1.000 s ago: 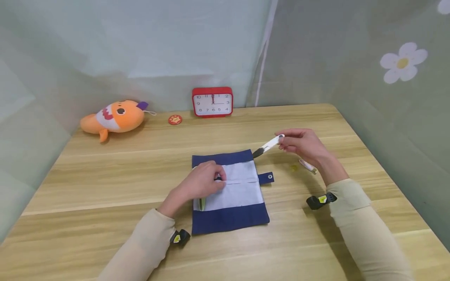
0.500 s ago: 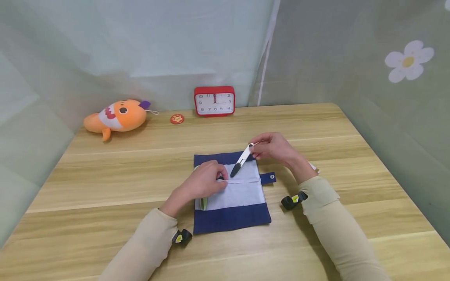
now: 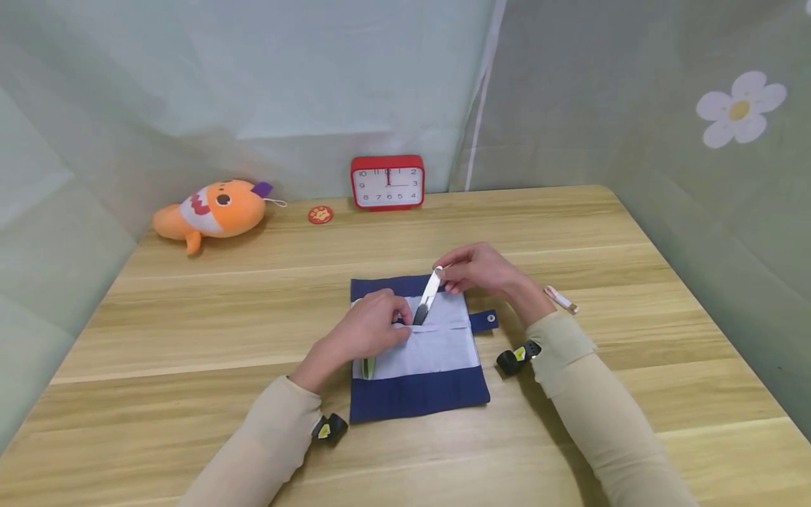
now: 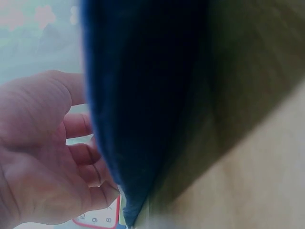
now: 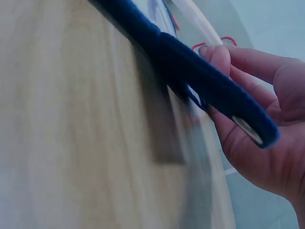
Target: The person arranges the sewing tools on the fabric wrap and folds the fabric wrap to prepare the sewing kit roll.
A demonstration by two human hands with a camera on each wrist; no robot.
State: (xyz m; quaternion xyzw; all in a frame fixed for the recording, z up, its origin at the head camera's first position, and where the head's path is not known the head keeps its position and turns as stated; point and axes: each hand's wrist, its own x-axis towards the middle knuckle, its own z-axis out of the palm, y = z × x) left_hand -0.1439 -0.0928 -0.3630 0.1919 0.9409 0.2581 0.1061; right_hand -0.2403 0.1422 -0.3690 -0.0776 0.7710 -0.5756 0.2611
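Now, from the head, see the white tool brought in from beside the pouch's far right corner to over the pouch, dark tip down at the edge of the inner pocket. Note the right hand pinching the upper end between thumb and fingers, and the left hand unmoved, fingertips at the pocket's edge and seemingly pinching it. Judge the tool as lined up with the pocket, perhaps just entering; cannot tell how deep. Find the pouch lying around mid-table, well short of the far edge, and a small pale thing towards the right edge.

From the left wrist, make out fingers loosely curled beside the pouch's dark cloth, tips partly hidden.

From the right wrist, see thumb and finger closed on the tool's pale end, beyond the strap sticking out from the pouch's right edge.
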